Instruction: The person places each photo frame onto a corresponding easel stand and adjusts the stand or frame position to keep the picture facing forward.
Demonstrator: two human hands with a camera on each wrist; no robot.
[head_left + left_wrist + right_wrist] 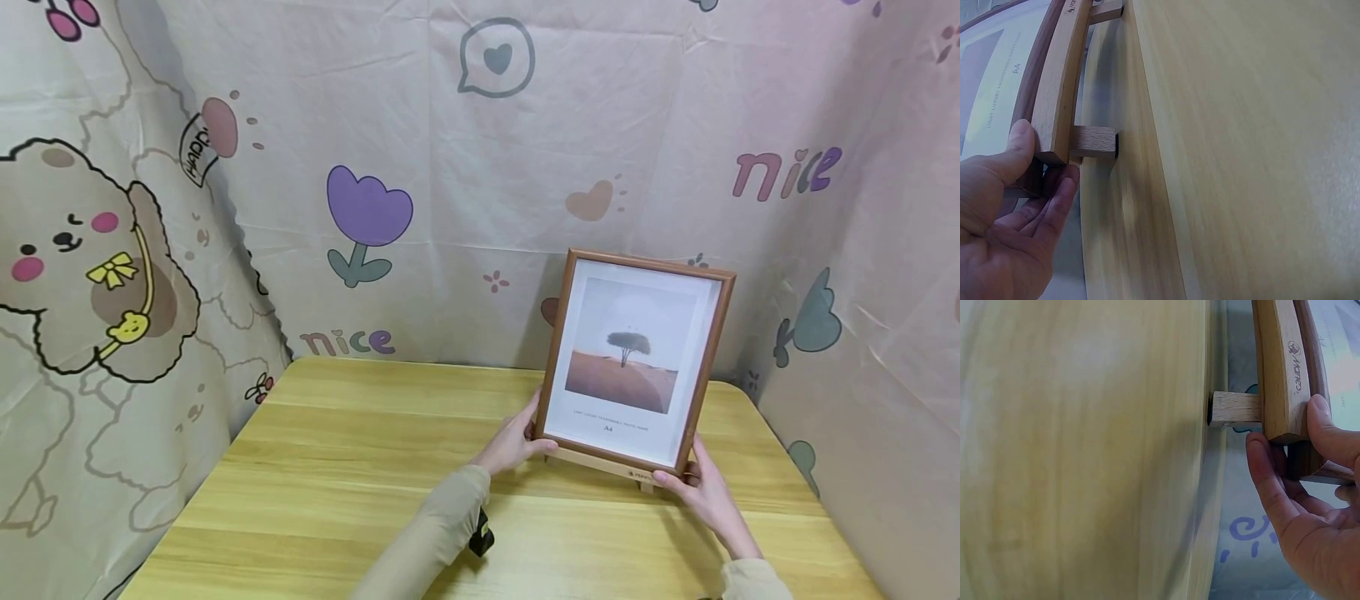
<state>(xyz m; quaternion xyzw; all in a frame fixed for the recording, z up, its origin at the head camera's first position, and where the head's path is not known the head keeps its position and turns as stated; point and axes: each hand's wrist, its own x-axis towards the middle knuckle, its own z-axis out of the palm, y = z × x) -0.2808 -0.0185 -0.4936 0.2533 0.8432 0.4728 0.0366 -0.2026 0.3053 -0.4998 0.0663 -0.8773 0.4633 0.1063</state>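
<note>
In the head view a brown wooden picture frame (555, 367) with a tree print (628, 350) leans back, slightly turned. Its bottom edge sits on the light wooden ledge of a small easel (600, 465), whose short legs show in both wrist views. At the lower left corner my left hand (513, 440) grips the frame, thumb on the front, fingers behind and below. My right hand (708, 492) holds the lower right corner the same way, its thumb (1325, 422) at the front edge beside the ledge. The easel's back is hidden behind the frame.
The wood-grain table (360, 433) extends to the left and in front. A patterned cloth (450, 167) hangs behind the table and along both sides. A small black device (482, 533) is at the left wrist.
</note>
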